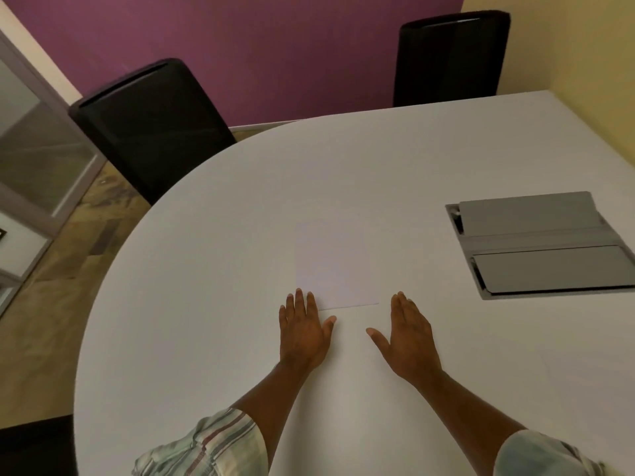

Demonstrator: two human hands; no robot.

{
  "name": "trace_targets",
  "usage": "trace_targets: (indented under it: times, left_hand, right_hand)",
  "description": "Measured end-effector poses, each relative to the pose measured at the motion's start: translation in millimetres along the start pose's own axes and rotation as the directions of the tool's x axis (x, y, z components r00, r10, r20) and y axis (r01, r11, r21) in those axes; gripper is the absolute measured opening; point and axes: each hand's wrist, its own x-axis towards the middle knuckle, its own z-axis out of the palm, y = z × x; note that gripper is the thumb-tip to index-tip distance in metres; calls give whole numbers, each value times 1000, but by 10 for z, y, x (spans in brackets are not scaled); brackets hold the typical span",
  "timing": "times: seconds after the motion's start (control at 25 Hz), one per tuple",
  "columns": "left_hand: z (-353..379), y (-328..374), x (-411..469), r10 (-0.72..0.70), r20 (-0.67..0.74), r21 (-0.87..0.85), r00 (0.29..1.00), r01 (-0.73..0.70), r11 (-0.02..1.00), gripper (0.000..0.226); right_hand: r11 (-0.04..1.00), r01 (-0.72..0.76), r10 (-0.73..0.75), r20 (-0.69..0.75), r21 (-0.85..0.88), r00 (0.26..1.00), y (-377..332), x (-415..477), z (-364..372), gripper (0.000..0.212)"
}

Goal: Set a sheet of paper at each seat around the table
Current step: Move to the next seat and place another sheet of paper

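A white sheet of paper [335, 264] lies flat on the white table [213, 269], a little in from the near edge. My left hand [304, 329] rests palm down at the sheet's near left corner, its fingertips touching or just over that corner. To the right, my right hand [409, 333] lies flat on the table just off the sheet's near right corner, apart from it. Both hands are spread and hold nothing.
Two black chairs stand at the far side, one at the left [151, 128] and one at the back right [450, 56]. A grey flip-lid cable box [539, 245] is set into the table at the right. Another dark seat [34, 444] shows at the bottom left.
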Motion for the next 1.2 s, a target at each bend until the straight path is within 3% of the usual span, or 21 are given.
trace_targets:
  times: [0.52, 0.76, 0.88, 1.0, 1.12, 1.2]
  left_hand:
    - [161, -335, 596, -266, 117, -238, 957, 287, 928, 80]
    - [156, -207, 609, -290, 109, -389, 951, 310, 868, 78]
    - [86, -129, 617, -285, 35, -459, 958, 269, 847, 68]
    - [-41, -63, 750, -354, 9, -622, 935, 282, 730, 55]
    - [-200, -58, 1021, -442, 179, -806, 879, 389, 446, 47]
    - [-269, -89, 1204, -479, 226, -803, 848, 441, 402, 41]
  right_hand:
    - [985, 1, 30, 179, -172, 983, -360, 792, 491, 91]
    - [978, 7, 39, 214, -209, 976, -343, 770, 575, 93]
    - [978, 8, 40, 221, -209, 974, -348, 764, 571, 93]
    - [974, 21, 32, 231, -224, 972, -354, 755, 564, 94]
    - [976, 25, 28, 240, -216, 970, -342, 748, 553, 94]
    - [975, 28, 26, 239, -219, 971, -333, 754, 556, 95]
